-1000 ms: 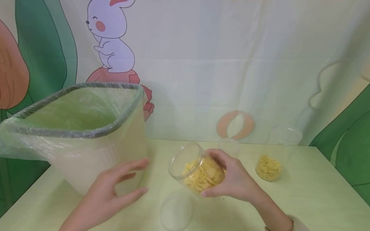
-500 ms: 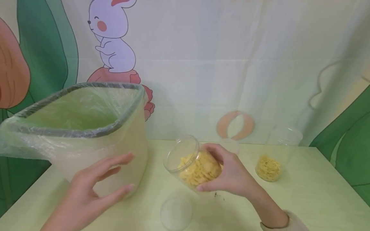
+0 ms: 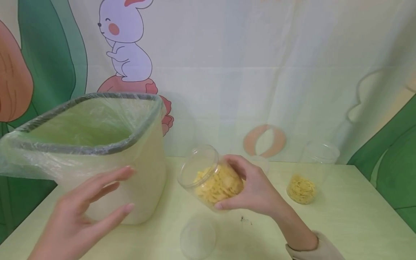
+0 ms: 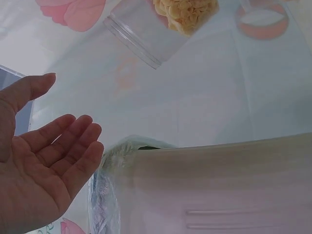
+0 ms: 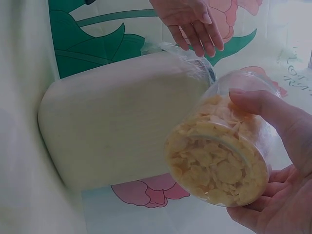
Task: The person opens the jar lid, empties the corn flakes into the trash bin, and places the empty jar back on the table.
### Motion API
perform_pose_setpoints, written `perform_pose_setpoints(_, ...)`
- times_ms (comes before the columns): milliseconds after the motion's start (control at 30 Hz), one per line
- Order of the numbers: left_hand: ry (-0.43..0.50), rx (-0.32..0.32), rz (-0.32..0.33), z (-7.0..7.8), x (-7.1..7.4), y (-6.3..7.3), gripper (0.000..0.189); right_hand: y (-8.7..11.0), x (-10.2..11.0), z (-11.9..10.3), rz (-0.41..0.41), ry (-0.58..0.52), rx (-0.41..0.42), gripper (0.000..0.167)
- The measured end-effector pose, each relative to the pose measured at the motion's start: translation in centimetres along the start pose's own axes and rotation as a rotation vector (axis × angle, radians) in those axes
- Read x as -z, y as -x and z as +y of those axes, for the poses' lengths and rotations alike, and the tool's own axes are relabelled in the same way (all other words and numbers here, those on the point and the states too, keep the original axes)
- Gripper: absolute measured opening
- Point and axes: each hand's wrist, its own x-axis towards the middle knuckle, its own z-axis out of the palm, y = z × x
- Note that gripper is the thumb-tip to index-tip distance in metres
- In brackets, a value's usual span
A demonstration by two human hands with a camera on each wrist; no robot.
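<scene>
My right hand point(image 3: 255, 191) grips a clear plastic jar point(image 3: 199, 163) holding thin yellow flakes point(image 3: 219, 185). The jar is lidless and tilted, its mouth facing up and left above the table. In the right wrist view the thumb point(image 5: 265, 105) lies along one side and the fingers curl under the other. My left hand point(image 3: 78, 213) holds nothing, thumb and fingers spread apart in front of the bin point(image 3: 146, 187); its palm point(image 4: 34, 185) shows in the left wrist view. A clear round lid point(image 3: 198, 239) lies on the table below the jar.
The bin has a thin plastic liner point(image 3: 42, 159) folded over its dark rim. A second, upright clear jar point(image 3: 320, 153) with yellow flakes stands at the right. Behind my right hand is another clear round piece point(image 3: 262, 162). Small dark specks point(image 3: 243, 218) lie on the table.
My right hand has moved the jar a little left and up, still tilted. The left hand has drawn back left and down. Dark specks on the table have come into view.
</scene>
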Motion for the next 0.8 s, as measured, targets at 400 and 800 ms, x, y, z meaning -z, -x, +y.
perform_pose_setpoints(400,0.049,0.013,0.111,-1.3,2.0,0.6,0.065,-1.2,0.1,-1.3,-0.007,-0.030,0.032,0.084)
perform_pose_setpoints(800,0.458,-0.087,0.209,-4.1,4.1,0.2,0.058,-2.3,0.0,-2.8,0.004,-0.044,-0.004,0.086)
